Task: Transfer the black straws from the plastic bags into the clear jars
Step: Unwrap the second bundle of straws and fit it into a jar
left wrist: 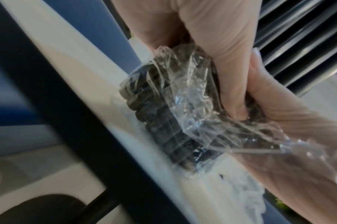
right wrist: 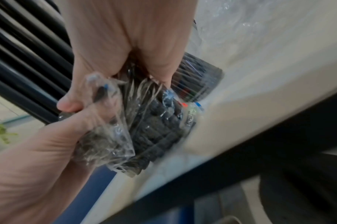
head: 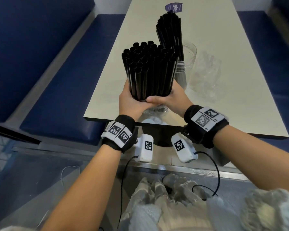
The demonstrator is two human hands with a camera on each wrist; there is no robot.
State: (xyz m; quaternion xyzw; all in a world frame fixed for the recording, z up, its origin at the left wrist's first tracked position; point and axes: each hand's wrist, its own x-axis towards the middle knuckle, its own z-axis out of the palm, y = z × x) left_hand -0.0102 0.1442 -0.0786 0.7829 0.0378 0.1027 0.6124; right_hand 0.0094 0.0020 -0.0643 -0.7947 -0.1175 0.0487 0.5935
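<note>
Gripping the bundle of black straws (head: 148,70) low down with both hands at the near edge of the table (head: 223,97), the person has most of the risk sitting at the bottom, where the clear plastic bag (left wrist: 184,115) is still bunched around the straws' lower ends. The left hand (head: 132,104) and right hand (head: 172,99) curl round the base from either side, fingers and thumbs wrapped on straws and crumpled film together — the wrist views show the bag creased and slack beneath the fingers, its bottom close to the table's edge, though I cannot tell whether it touches. My judgement is that if the film gets pulled away while the squeeze loosens, the smooth straws could slide out of the middle and scatter over the near edge onto the floor or the blue bench seat (head: 65,89); the bundle also fans wider at its open top, so tilting it would likely spill the outer ones first. Just behind it, toward the table's middle, stands a clear jar (head: 187,64) already holding thinner black straws (head: 170,30) that lean high above its rim — swinging the held bundle could knock that jar or those straws over. An empty crumpled bag (head: 207,75) lies beside the jar toward the right edge. The held straws are wide, matte-black tubes, upright, with hollow ends up.
</note>
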